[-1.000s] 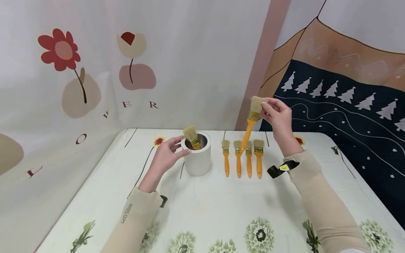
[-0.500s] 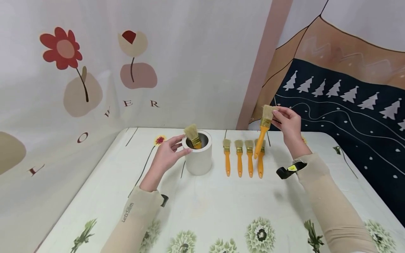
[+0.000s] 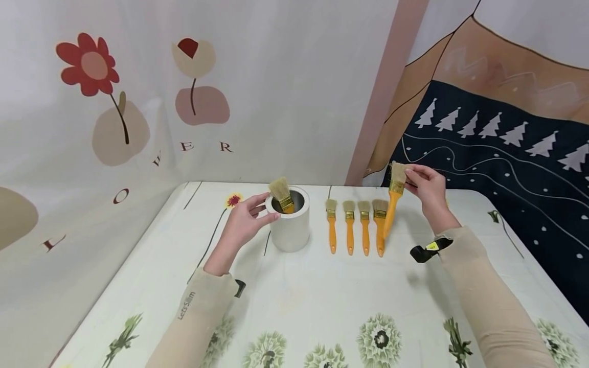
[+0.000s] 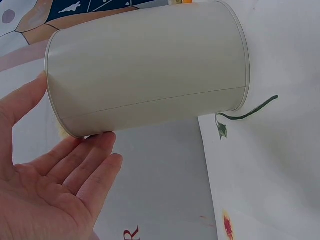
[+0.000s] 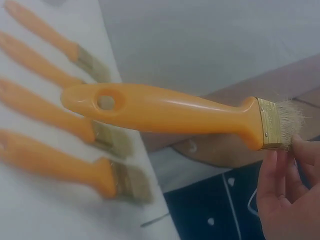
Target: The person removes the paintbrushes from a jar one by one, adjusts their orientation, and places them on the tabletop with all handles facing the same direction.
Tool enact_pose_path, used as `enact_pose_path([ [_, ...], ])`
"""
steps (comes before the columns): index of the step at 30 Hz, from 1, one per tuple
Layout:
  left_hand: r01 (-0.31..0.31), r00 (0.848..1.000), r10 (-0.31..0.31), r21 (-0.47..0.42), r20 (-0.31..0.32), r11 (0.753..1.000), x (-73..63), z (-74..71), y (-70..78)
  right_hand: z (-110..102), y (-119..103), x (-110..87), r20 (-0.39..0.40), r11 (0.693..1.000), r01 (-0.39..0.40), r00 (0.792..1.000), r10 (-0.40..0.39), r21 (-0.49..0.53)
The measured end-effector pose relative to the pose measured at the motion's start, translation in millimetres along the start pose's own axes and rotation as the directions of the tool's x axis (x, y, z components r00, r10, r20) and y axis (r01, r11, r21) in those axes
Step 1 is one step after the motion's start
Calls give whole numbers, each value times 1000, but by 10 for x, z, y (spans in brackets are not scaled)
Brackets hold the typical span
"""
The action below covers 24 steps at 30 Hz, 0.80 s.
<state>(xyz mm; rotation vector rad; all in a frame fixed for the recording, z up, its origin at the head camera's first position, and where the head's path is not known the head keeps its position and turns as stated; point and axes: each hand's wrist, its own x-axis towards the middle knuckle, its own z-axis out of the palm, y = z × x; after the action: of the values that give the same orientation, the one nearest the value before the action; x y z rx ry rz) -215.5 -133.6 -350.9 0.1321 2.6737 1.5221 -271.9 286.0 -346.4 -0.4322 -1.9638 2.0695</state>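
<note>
In the head view my right hand [image 3: 429, 190] pinches a paintbrush [image 3: 393, 204] by its pale bristles, its orange handle hanging down beside the rightmost brush of a row. The right wrist view shows thumb and fingertips on the bristles [image 5: 291, 122], just past the metal band. My left hand [image 3: 243, 222] touches the rim and side of a white cylindrical can [image 3: 291, 232], its fingers loosely spread. Another paintbrush [image 3: 281, 194] stands tilted in the can, bristles up; most of its handle is hidden. In the left wrist view the can [image 4: 150, 65] fills the upper part.
Several paintbrushes lie in a row right of the can, bristles away from me, among them the leftmost brush [image 3: 332, 227] and the widest brush [image 3: 380, 227]. A flower-print cloth covers the table [image 3: 294, 291]. Printed curtains [image 3: 285, 92] hang behind its far edge.
My right hand has carried the paintbrush rightward and lower, from over the middle of the row to its right end. The left hand stays at the can.
</note>
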Motion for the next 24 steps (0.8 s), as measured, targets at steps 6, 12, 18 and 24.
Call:
enact_pose_path([
  [6,2,1000,-2,13,0,1000,16,-13,34,-73,110,30,-27,999,-44,999,43,-27],
  [12,19,1000,-19,9,0,1000,4,-17,54,-155,229,77,-29,995,-89,996,87,-52],
  [18,31,1000,-31,1,-6,1000,1,-12,29,-203,354,117,-40,980,-146,989,142,-131],
  [24,18,1000,-18,-10,-5,1000,-1,10,25,-256,516,158,-42,961,-160,987,155,-227],
])
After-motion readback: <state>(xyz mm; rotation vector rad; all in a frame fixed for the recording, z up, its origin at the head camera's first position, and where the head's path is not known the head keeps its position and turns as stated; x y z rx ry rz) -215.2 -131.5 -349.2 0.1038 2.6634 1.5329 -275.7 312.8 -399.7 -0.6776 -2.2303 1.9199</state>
